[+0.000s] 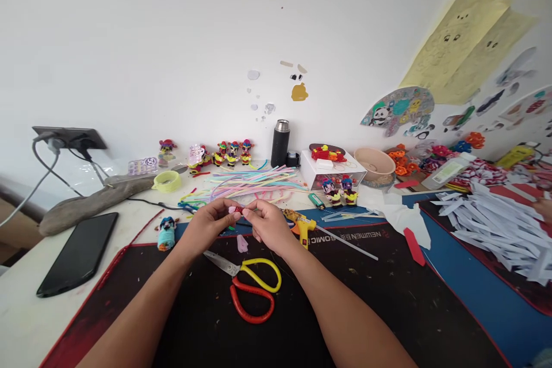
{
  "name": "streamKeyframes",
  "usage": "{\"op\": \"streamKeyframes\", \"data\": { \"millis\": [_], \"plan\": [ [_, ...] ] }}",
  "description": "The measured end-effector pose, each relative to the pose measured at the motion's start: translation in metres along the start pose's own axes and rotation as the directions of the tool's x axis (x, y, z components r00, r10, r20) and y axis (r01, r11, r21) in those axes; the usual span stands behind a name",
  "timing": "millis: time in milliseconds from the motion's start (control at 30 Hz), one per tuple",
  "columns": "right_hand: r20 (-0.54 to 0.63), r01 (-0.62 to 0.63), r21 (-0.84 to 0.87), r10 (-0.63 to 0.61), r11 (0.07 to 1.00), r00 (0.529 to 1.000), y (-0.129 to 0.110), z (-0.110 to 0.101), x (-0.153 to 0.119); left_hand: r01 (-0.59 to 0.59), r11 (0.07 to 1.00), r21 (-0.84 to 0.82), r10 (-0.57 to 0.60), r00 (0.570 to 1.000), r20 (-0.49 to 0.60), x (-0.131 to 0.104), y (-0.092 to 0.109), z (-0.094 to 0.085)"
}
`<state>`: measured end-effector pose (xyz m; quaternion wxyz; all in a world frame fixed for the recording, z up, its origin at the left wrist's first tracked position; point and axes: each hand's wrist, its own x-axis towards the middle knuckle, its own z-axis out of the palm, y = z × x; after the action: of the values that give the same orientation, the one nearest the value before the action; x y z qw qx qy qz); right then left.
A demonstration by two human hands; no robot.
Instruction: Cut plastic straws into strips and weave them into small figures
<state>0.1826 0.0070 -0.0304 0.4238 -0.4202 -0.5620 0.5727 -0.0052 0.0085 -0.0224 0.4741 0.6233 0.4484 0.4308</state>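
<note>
My left hand [208, 223] and my right hand [268, 225] meet above the black mat [345, 287]. Between their fingertips they pinch a small red and pink piece [238, 210], partly covered by the fingers. Just below lies a small pale pink piece [242, 244]. Scissors [235, 270] with one yellow and one red handle rest on the mat under my hands. A yellow glue gun [305, 226] lies right beside my right hand, with a clear stick behind it. Left of my left hand is a small turquoise figure [166, 233].
Pastel pipe cleaners [259, 181] lie behind my hands, near a black bottle [280, 145] and a white box [308, 170]. A phone [78, 254] is at left, folded white paper strips [500, 230] at right. Another person's hand [544, 207] shows at the right edge.
</note>
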Motion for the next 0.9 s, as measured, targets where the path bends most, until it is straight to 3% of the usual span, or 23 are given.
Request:
{"op": "streamKeyframes", "data": {
  "millis": [167, 433, 733, 900],
  "plan": [
    [0.01, 0.0, -0.048, 0.0, 0.999, 1.0, -0.0016, 0.0011, -0.0031, -0.021, 0.998, -0.064, 0.018, 0.999, -0.034, 0.0002, -0.0022, 0.003],
    [-0.013, -0.041, -0.031, 0.041, 0.999, 0.999, 0.0014, 0.0022, -0.0002, -0.003, 1.0, -0.02, 0.003, 1.0, -0.029, 0.0011, -0.0026, 0.0088],
    [-0.004, -0.001, -0.157, 0.001, 0.988, 1.0, 0.003, 0.0016, -0.0024, 0.027, 0.998, -0.054, -0.028, 0.999, -0.029, 0.0, 0.0002, 0.0072],
    [-0.003, 0.004, -0.13, -0.005, 0.992, 1.0, 0.0045, 0.002, -0.0011, 0.09, 0.973, -0.211, -0.096, 0.995, -0.017, 0.0013, -0.0013, 0.0076]
  ]
}}
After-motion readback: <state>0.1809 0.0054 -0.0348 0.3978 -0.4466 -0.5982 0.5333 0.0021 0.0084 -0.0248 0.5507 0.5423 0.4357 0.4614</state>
